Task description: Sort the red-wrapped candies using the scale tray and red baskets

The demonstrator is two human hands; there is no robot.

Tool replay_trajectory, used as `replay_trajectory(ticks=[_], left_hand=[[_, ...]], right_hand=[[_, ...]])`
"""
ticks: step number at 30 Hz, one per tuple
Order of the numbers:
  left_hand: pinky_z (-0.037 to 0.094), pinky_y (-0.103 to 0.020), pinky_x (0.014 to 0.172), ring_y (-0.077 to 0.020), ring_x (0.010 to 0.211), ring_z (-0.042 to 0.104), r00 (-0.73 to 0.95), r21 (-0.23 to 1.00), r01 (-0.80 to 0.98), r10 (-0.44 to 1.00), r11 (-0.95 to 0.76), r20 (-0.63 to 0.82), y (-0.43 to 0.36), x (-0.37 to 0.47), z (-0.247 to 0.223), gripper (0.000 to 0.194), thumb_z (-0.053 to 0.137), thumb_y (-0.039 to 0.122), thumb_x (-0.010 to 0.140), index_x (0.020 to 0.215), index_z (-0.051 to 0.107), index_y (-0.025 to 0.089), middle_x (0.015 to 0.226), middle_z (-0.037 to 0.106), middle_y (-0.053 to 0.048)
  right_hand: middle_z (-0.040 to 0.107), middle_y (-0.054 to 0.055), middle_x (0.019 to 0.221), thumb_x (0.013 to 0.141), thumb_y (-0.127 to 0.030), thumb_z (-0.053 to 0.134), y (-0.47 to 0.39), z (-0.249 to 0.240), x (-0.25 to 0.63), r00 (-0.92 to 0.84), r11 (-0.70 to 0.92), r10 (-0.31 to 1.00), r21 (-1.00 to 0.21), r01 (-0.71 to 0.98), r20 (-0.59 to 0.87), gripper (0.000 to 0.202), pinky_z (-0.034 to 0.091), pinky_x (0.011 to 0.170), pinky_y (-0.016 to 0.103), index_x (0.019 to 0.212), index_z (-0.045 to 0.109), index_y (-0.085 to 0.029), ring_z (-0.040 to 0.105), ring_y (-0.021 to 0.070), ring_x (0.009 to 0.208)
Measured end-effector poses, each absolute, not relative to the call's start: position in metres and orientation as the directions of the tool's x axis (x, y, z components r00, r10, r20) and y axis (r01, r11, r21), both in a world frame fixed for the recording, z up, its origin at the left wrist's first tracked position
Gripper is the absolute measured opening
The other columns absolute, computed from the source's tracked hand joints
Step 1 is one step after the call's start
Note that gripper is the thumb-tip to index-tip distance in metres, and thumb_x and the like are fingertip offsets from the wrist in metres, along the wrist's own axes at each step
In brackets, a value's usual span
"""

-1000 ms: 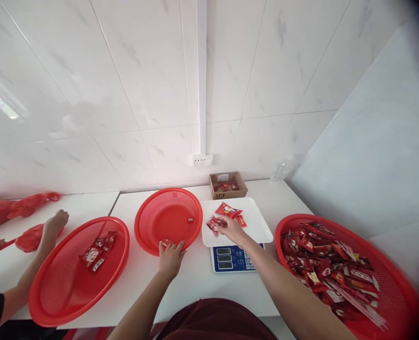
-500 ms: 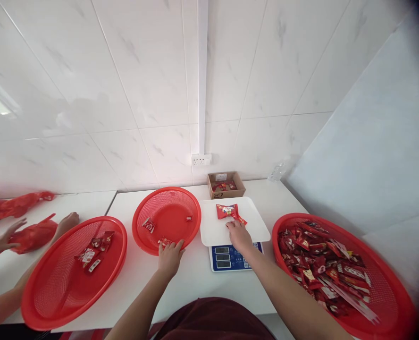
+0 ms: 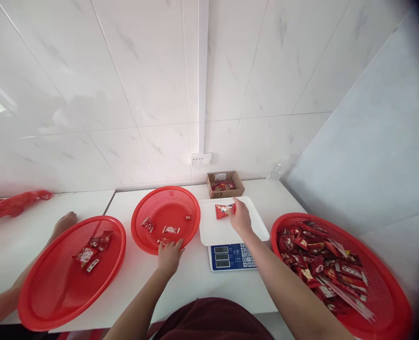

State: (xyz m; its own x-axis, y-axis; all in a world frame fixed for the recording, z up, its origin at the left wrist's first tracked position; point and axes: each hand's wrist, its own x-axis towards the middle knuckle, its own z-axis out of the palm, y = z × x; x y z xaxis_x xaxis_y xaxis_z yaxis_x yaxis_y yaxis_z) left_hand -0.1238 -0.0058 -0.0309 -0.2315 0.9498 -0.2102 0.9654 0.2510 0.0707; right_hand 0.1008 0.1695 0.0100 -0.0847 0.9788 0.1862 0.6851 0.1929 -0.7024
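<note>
White table, marbled tile wall; left grip clasps basket rim; right grip unclear.

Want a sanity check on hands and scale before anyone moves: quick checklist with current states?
1. Right hand at the red printed packet: ok, fingers overlap its right end.
2. Packet held firmly: cannot tell, the grip is hidden.
3. Left hand on the round red plastic basket left of the scale: ok, at its near rim.
4. White rectangular scale tray free of other things: cannot tell, the right hand and forearm cover part.
5. Grey rectangular displays readable: not ok, no legible digits.
6. Co-worker's hand away from the tray: ok, far left.
</note>
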Motion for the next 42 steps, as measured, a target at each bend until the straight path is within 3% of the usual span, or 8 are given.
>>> replay_trajectory(ticks=[5,12,17,20,23,27,36,42], left_hand=[[0.027,-0.047,0.103,-0.0245,0.104,0.059,-0.229,0.066,0.967,0.951,0.247,-0.205,-0.005,-0.123,-0.03,0.04,0.034,0.036,0.093,0.128,0.051,0.027,0.106,0.067,-0.007],[0.029,-0.046,0.101,-0.0242,0.103,0.059,-0.234,0.074,0.964,0.947,0.256,-0.222,-0.005,-0.122,-0.027,0.039,0.034,0.036,0.092,0.127,0.051,0.028,0.105,0.067,-0.007],[0.03,-0.046,0.101,-0.0242,0.102,0.059,-0.236,0.07,0.965,0.951,0.254,-0.199,-0.005,-0.122,-0.031,0.039,0.035,0.037,0.092,0.127,0.051,0.029,0.104,0.067,-0.007],[0.03,-0.047,0.102,-0.0245,0.104,0.059,-0.235,0.067,0.965,0.95,0.254,-0.205,-0.004,-0.123,-0.032,0.039,0.036,0.036,0.092,0.127,0.052,0.029,0.105,0.067,-0.007],[0.029,-0.047,0.103,-0.0251,0.105,0.058,-0.241,0.065,0.963,0.946,0.26,-0.216,-0.004,-0.123,-0.032,0.04,0.036,0.036,0.092,0.128,0.051,0.028,0.106,0.067,-0.007],[0.03,-0.047,0.102,-0.0245,0.103,0.059,-0.246,0.076,0.96,0.944,0.268,-0.218,-0.004,-0.122,-0.031,0.04,0.036,0.035,0.092,0.128,0.051,0.028,0.106,0.067,-0.007],[0.03,-0.046,0.102,-0.0247,0.105,0.058,-0.251,0.092,0.956,0.94,0.278,-0.229,-0.002,-0.122,-0.03,0.04,0.037,0.034,0.092,0.128,0.052,0.029,0.107,0.067,-0.007],[0.031,-0.046,0.102,-0.0247,0.105,0.059,-0.256,0.094,0.955,0.943,0.28,-0.212,-0.002,-0.122,-0.031,0.04,0.038,0.033,0.091,0.128,0.052,0.029,0.106,0.067,-0.007]], right_hand=[[0.056,0.017,0.126,0.083,-0.023,0.047,0.171,-0.033,0.142,-0.12,0.072,0.988,-0.394,0.916,-0.1,0.048,0.041,0.092,0.036,0.13,0.045,-0.011,0.05,0.0269,0.117],[0.064,0.013,0.104,0.082,-0.013,0.043,0.158,-0.035,0.147,-0.193,0.166,0.974,-0.207,0.964,-0.116,0.034,0.043,0.076,0.031,0.112,0.058,-0.016,0.059,0.0241,0.097],[0.068,0.008,0.097,0.078,-0.025,0.053,0.144,-0.023,0.117,-0.295,0.085,0.918,-0.594,0.8,-0.265,0.025,0.046,0.075,0.03,0.101,0.062,-0.018,0.063,0.0211,0.087],[0.063,0.007,0.116,0.078,-0.034,0.056,0.146,-0.009,0.088,-0.44,0.174,0.894,-0.837,0.519,-0.087,0.04,0.046,0.085,0.031,0.116,0.056,-0.021,0.059,0.0199,0.103],[0.052,0.011,0.131,0.078,-0.032,0.054,0.162,-0.002,0.08,-0.326,0.284,0.941,-0.732,0.62,0.089,0.047,0.037,0.099,0.038,0.123,0.053,-0.02,0.043,0.0238,0.125],[0.052,0.016,0.128,0.081,-0.03,0.049,0.189,-0.019,0.104,-0.053,0.037,0.999,-0.547,0.837,-0.012,0.047,0.041,0.093,0.042,0.128,0.051,-0.02,0.044,0.0284,0.123],[0.071,0.005,0.087,0.078,-0.03,0.046,0.187,-0.048,0.123,-0.088,-0.035,0.99,-0.788,0.614,-0.113,0.039,0.051,0.066,0.03,0.111,0.063,-0.02,0.066,0.0185,0.074],[0.072,0.006,0.083,0.075,-0.032,0.048,0.184,-0.034,0.115,-0.079,-0.057,0.99,-0.834,0.549,-0.119,0.034,0.053,0.066,0.032,0.099,0.068,-0.018,0.066,0.0201,0.074]])
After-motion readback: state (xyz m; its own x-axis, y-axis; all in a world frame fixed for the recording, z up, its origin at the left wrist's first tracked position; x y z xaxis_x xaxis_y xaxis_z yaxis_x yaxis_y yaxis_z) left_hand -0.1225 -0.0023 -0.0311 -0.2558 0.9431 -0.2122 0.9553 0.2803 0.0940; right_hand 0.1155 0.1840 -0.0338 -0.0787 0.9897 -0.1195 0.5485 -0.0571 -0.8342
